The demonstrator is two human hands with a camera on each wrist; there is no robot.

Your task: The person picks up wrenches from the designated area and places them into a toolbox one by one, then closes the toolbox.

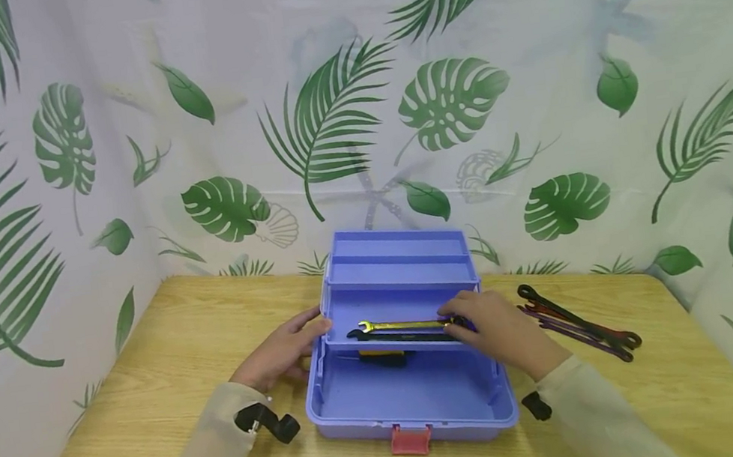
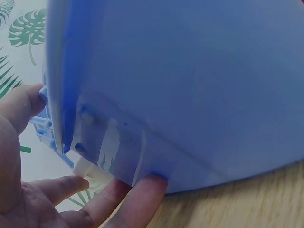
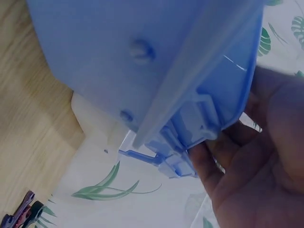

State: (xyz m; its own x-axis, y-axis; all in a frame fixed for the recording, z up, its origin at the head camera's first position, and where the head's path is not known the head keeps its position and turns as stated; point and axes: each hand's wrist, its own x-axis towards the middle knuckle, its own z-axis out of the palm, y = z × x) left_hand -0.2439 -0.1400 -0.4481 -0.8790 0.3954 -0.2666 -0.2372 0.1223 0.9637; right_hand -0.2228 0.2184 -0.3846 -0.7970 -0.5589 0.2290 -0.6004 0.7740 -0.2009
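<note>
A periwinkle-blue toolbox (image 1: 417, 437) stands on the table with its tiered trays (image 1: 397, 255) raised. My left hand (image 1: 283, 351) holds its left side, the thumb on the tray's end; the left wrist view shows other fingertips against the outer wall. Over the lower tray's right end, my right hand (image 1: 496, 327) pinches one end of a yellow wrench (image 1: 405, 324), partly hidden by the fingers. Just in front of it in that tray lies a black wrench (image 1: 399, 336). Below the tray, a yellow and black object (image 1: 383, 358) is partly hidden in the box.
Several wrenches, including a black wrench (image 1: 576, 318) and a purple wrench (image 1: 583, 338), lie in a pile on the table (image 1: 690, 388) right of the box. A leaf-patterned cloth (image 1: 353, 109) hangs behind it. The pink latch (image 1: 410, 441) hangs at the box's front.
</note>
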